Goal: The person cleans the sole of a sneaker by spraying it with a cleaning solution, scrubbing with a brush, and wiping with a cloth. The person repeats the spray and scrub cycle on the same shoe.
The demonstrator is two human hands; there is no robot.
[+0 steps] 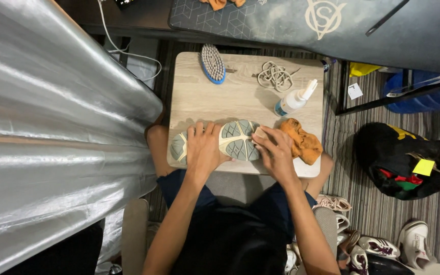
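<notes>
Head view: shoe (pixel 235 140) lying sole up on small wooden table (pixel 240 97), near its front edge. Left hand (pixel 203 148) closed over the shoe's middle, fingers wrapped on the sole. Right hand (pixel 276 153) pinching a small pale piece (pixel 259 134) against the shoe's end, just beside orange cloth (pixel 302 144). Farther back: spray bottle (pixel 295 99), brush (pixel 213 63), laces (pixel 275 76).
</notes>
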